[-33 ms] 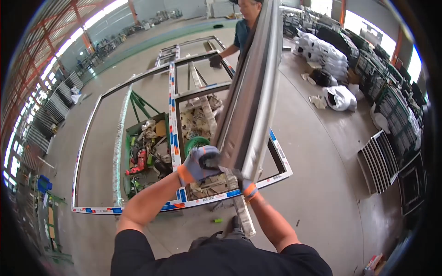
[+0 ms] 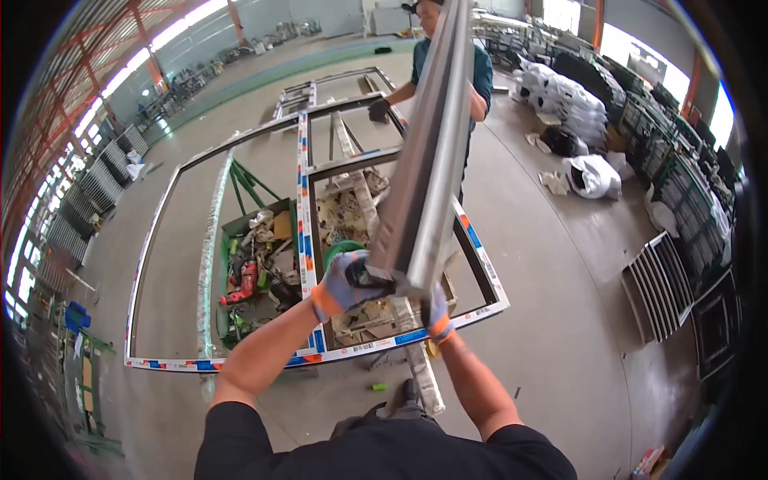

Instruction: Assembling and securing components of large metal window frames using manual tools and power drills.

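Note:
Both my hands, in grey gloves with orange cuffs, grip the near end of a long grey metal profile (image 2: 424,160). It rises steeply in front of me, its far end running out of the top of the view. My left hand (image 2: 349,280) is closed on its left side near the bottom end. My right hand (image 2: 437,312) is at the lower right of that end, with its fingers partly hidden. Below the profile lies a large dark window frame (image 2: 376,346), edged with white, blue and red protective tape and divided by crossbars.
Wrapped support bars (image 2: 427,376) carry the frame. Beneath it, a green tray (image 2: 294,248) holds a red power tool (image 2: 248,278) and other tools, near a green bowl (image 2: 342,249). A co-worker's gloved hand (image 2: 379,110) is by the frame's far side. White bundles (image 2: 592,174) lie right.
The profile has swung a little left and its near end has dropped slightly, showing more of the co-worker behind it. My hands have shifted with it, still gripping.

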`<state>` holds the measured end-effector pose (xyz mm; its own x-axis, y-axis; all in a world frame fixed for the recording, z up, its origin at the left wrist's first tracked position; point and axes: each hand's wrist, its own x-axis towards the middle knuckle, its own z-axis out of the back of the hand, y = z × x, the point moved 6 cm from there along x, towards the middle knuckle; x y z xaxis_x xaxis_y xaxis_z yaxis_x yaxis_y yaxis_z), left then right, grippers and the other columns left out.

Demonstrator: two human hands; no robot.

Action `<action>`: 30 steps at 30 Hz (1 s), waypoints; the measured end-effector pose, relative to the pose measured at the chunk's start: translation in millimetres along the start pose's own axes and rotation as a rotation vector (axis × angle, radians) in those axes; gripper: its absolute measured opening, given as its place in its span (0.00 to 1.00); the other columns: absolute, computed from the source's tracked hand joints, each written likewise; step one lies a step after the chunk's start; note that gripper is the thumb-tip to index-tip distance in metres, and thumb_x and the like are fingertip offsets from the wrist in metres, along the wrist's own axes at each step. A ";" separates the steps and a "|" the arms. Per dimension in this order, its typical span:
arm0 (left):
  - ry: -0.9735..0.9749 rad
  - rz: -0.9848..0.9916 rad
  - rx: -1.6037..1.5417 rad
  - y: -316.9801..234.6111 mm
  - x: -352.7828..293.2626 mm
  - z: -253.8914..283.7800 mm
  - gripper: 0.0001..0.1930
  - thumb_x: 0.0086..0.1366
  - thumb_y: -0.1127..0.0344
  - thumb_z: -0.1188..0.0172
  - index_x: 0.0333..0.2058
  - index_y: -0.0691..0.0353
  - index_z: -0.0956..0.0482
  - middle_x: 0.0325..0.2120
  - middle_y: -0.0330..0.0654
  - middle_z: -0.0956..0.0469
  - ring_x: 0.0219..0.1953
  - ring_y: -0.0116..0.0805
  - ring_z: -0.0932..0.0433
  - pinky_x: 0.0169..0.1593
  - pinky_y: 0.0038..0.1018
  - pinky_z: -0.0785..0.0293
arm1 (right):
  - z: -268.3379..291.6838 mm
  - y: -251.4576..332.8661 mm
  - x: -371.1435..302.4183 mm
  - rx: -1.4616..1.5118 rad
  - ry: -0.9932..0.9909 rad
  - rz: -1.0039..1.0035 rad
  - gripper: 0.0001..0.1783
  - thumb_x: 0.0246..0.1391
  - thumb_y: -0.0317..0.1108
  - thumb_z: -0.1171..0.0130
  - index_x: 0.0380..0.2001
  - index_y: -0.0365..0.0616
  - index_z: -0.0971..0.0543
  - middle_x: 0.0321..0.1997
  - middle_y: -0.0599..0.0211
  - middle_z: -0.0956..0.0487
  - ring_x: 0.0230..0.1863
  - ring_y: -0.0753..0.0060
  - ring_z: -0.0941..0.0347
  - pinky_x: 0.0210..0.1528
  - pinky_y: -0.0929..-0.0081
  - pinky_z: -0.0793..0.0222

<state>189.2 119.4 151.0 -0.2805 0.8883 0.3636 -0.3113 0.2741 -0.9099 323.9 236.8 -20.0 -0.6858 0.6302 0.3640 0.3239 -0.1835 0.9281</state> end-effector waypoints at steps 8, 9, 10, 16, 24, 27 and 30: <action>-0.457 -0.199 -0.408 2.9 -30.9 35.0 0.15 0.55 0.78 0.34 0.43 0.68 0.20 0.39 0.41 0.18 0.42 0.29 0.21 0.50 0.25 0.25 | -13.8 158.7 51.9 -0.253 0.233 -0.004 0.13 0.64 0.36 0.48 0.33 0.36 0.24 0.23 0.75 0.29 0.28 0.85 0.37 0.30 0.77 0.39; -0.533 -0.325 -0.320 11.0 -44.5 42.8 0.14 0.56 0.78 0.35 0.43 0.69 0.20 0.39 0.42 0.19 0.43 0.30 0.21 0.50 0.25 0.26 | -25.0 172.2 52.6 -0.295 0.285 -0.031 0.15 0.66 0.37 0.48 0.28 0.37 0.25 0.22 0.79 0.32 0.27 0.88 0.41 0.27 0.78 0.42; -0.576 -0.213 -0.498 20.1 -50.6 37.4 0.15 0.59 0.76 0.35 0.46 0.68 0.22 0.41 0.42 0.21 0.44 0.30 0.22 0.49 0.25 0.26 | -24.2 170.3 54.3 -0.345 0.274 -0.025 0.16 0.64 0.37 0.46 0.26 0.35 0.24 0.20 0.77 0.33 0.26 0.88 0.41 0.27 0.77 0.41; -0.809 0.038 0.169 88.8 -171.1 -17.4 0.13 0.71 0.68 0.49 0.51 0.66 0.25 0.44 0.40 0.21 0.46 0.31 0.22 0.50 0.27 0.26 | -17.8 108.5 43.4 -0.885 0.386 0.008 0.19 0.59 0.46 0.40 0.27 0.38 0.20 0.21 0.53 0.23 0.21 0.65 0.28 0.29 0.64 0.32; -0.791 0.480 0.124 99.5 -308.9 -111.2 0.15 0.59 0.73 0.39 0.45 0.67 0.23 0.42 0.52 0.23 0.43 0.46 0.22 0.47 0.33 0.25 | -5.3 38.7 11.2 -1.001 0.552 -0.091 0.27 0.54 0.61 0.41 0.22 0.46 0.19 0.24 0.53 0.20 0.28 0.48 0.23 0.33 0.57 0.28; -0.756 0.217 0.724 46.3 -242.5 -93.3 0.16 0.56 0.74 0.41 0.45 0.64 0.23 0.44 0.53 0.25 0.46 0.53 0.25 0.52 0.41 0.29 | -3.4 25.7 -0.2 -1.054 0.675 -0.001 0.26 0.56 0.59 0.43 0.23 0.46 0.19 0.24 0.52 0.20 0.27 0.49 0.22 0.33 0.56 0.27; -0.614 0.090 1.006 30.2 -155.5 -83.4 0.18 0.52 0.71 0.37 0.45 0.62 0.22 0.42 0.49 0.24 0.48 0.53 0.28 0.54 0.46 0.33 | 12.0 -4.8 -13.7 -1.047 0.752 0.044 0.27 0.56 0.60 0.45 0.24 0.45 0.21 0.24 0.53 0.20 0.28 0.49 0.22 0.33 0.55 0.28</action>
<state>299.1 20.2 50.3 -0.6419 0.4881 0.5914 -0.7662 -0.4377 -0.4705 339.6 238.1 -30.3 -0.9951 0.0938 0.0321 -0.0726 -0.9097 0.4089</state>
